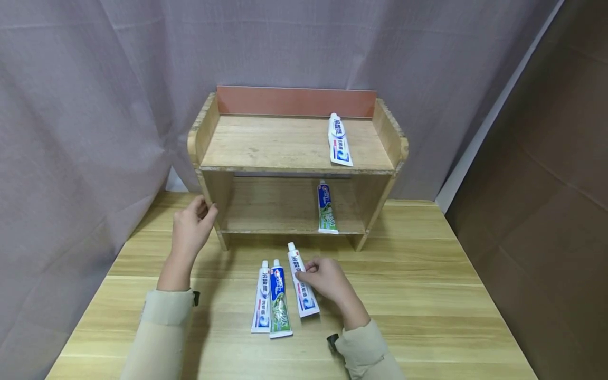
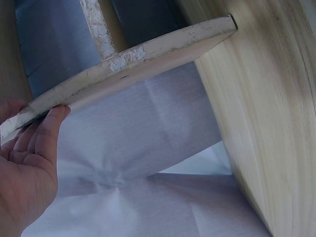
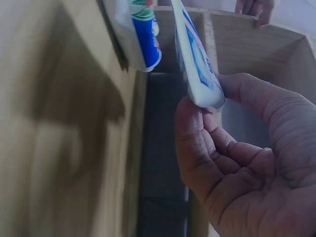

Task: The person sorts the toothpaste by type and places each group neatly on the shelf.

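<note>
My right hand [image 1: 328, 278] pinches a white toothpaste tube [image 1: 304, 295] between thumb and fingers, its cap toward the shelf. In the right wrist view the same tube [image 3: 197, 64] stands out from the tabletop. My left hand [image 1: 191, 224] grips the front edge of the left side panel of a small wooden shelf [image 1: 247, 148]. Seen from the left wrist, fingers and thumb lie on opposite faces of that panel [image 2: 148, 54]. Left of the held tube, a white tube [image 1: 262, 301] and a blue-green tube [image 1: 279, 303] lie side by side on the table.
On the shelf's upper board lies another white toothpaste tube [image 1: 339, 140], right of centre. Below it, a blue-green tube [image 1: 326, 208] rests on the lower board. Grey cloth [image 1: 294, 42] hangs behind the shelf, and a brown surface [image 1: 541, 158] borders the table's right side.
</note>
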A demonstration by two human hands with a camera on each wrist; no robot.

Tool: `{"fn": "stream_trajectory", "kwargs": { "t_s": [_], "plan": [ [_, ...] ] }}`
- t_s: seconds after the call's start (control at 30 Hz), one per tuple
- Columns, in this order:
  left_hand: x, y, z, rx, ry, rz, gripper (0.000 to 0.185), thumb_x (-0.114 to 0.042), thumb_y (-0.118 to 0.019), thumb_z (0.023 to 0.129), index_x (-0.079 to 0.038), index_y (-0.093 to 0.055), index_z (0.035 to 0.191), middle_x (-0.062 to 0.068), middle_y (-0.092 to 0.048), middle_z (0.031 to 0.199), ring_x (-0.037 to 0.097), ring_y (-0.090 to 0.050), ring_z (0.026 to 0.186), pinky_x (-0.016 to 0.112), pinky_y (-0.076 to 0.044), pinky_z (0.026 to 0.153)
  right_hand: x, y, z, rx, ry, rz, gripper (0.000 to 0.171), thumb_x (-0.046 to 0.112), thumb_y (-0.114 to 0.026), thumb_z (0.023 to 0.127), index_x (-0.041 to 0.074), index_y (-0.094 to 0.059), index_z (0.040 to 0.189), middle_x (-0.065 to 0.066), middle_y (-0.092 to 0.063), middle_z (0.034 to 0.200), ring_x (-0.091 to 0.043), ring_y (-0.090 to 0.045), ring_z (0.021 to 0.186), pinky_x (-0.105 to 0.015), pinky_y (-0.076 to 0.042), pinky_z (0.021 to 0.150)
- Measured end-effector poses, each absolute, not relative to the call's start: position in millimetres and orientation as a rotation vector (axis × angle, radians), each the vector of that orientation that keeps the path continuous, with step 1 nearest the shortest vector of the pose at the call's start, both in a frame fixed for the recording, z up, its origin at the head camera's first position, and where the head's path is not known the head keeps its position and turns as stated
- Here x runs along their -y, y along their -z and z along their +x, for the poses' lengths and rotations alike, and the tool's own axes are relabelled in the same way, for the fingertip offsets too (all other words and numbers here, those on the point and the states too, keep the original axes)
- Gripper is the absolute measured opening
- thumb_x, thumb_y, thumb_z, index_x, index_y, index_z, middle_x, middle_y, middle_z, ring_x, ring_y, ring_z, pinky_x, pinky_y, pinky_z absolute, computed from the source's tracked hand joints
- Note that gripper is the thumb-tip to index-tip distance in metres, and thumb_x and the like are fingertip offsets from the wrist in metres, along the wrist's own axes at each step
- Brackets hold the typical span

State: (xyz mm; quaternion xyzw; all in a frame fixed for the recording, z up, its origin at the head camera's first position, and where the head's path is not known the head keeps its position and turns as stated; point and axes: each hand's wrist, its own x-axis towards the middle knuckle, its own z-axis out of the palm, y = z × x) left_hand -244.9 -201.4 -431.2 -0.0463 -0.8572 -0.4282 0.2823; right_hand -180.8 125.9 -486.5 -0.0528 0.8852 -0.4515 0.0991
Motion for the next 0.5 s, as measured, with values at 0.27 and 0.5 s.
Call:
{"fn": "stream_trajectory", "kwargs": {
  "t_s": [0.27,0.5],
  "plan": [
    [201.1,430.6,-244.3,2.293,1.151,-0.125,0.025,-0.017,-0.064,0.096,0.002,-0.069,0.112,0.025,-0.071,0.107,0.037,-0.071,0.101,0.044,-0.061,0.083,-123.9,473.6,-186.2,-2.636,1.369,-0.224,0.026,0.025,-0.080,0.084,0.003,-0.071,0.095,-0.002,-0.066,0.078,-0.016,-0.061,0.069,-0.028,-0.057,0.063],
    [201.3,432.4,-245.2,2.287,1.153,-0.125,0.025,-0.017,-0.064,0.096,0.002,-0.069,0.112,0.025,-0.071,0.107,0.038,-0.071,0.101,0.043,-0.060,0.083,-122.0,464.5,-186.1,-2.631,1.390,-0.232,0.025,0.024,-0.081,0.083,0.004,-0.071,0.094,-0.001,-0.067,0.078,-0.016,-0.063,0.069,-0.030,-0.058,0.065]
  ]
}}
